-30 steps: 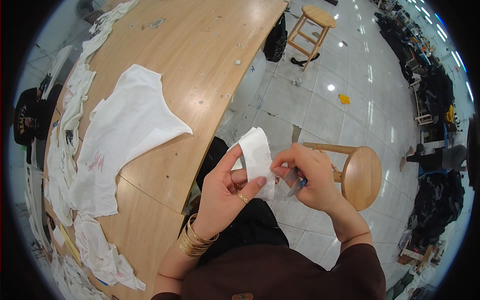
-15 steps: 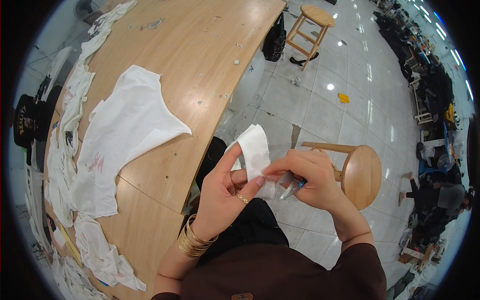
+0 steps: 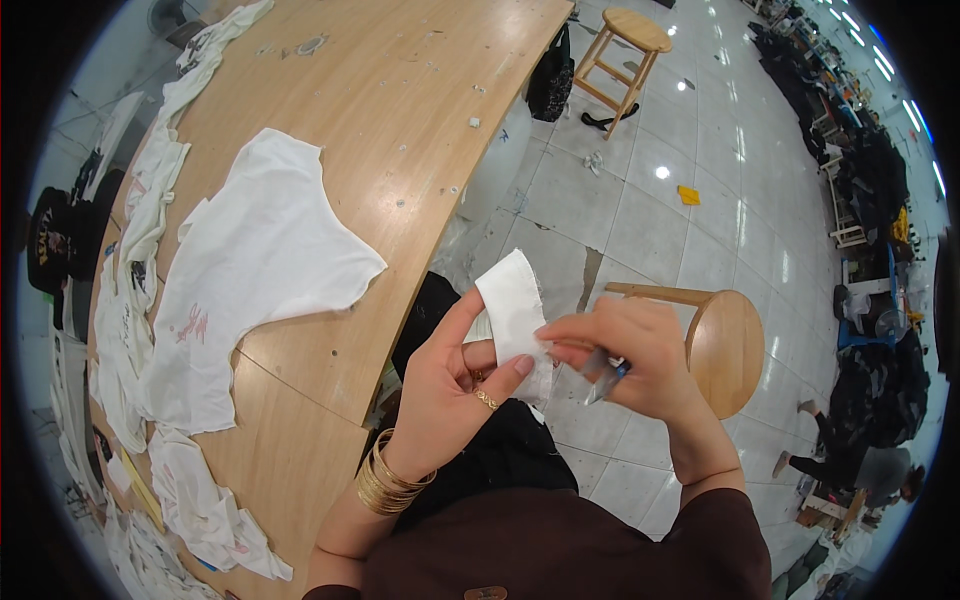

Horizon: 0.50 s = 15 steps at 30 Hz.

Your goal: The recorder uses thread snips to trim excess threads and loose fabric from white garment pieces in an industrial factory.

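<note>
My left hand (image 3: 450, 385) grips a small folded strip of white fabric (image 3: 515, 300) between thumb and fingers, held up over my lap beside the table edge. My right hand (image 3: 625, 350) pinches the strip's lower right edge and also holds a small blurred tool with a blue part (image 3: 608, 380); what kind of tool it is cannot be told. Gold bangles (image 3: 385, 480) circle my left wrist and a ring sits on one finger.
A large cut white garment piece (image 3: 250, 280) lies on the wooden table (image 3: 400, 120). More white fabric pieces (image 3: 130, 330) are piled along the table's left edge. Round wooden stools stand right of my hands (image 3: 735, 350) and farther back (image 3: 630, 40). Dark clothing heaps line the far right (image 3: 870, 170).
My right hand has slid slightly left along the strip's edge with the tool. The strip stays upright in my left hand.
</note>
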### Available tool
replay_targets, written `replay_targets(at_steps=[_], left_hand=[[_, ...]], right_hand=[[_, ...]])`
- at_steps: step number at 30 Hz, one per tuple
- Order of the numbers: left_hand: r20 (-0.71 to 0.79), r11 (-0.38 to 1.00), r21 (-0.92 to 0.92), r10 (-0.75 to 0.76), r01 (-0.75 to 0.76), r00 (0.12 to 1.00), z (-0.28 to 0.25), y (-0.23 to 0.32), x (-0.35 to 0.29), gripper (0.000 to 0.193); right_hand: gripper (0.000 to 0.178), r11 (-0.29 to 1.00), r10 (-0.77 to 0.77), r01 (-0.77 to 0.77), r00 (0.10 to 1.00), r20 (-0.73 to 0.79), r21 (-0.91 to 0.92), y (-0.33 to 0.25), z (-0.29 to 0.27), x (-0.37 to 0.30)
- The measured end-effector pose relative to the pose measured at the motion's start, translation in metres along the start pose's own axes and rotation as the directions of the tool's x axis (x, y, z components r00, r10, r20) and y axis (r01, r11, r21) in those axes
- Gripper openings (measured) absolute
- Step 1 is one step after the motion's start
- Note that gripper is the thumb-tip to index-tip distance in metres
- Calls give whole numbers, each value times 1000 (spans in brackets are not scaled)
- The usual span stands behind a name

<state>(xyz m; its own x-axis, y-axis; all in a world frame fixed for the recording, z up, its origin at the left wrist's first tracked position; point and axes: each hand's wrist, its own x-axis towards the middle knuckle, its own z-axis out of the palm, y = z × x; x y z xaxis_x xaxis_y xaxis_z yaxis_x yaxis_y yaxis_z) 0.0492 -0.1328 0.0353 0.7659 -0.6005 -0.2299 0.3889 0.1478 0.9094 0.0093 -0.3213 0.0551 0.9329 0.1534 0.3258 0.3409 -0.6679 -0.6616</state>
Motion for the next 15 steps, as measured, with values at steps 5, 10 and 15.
replay_targets(at_steps=[5,10,15], left_hand=[[-29,997,69,19,-17,999,1,-3,0,64],[-32,996,84,29,-26,999,1,-2,0,65],[-30,996,89,31,-28,999,2,-1,0,66]], right_hand=[[32,968,-188,182,982,-21,-175,4,12,-2],[39,974,-137,135,991,0,-181,4,12,-1],[40,989,-41,42,999,8,-141,8,8,-4]])
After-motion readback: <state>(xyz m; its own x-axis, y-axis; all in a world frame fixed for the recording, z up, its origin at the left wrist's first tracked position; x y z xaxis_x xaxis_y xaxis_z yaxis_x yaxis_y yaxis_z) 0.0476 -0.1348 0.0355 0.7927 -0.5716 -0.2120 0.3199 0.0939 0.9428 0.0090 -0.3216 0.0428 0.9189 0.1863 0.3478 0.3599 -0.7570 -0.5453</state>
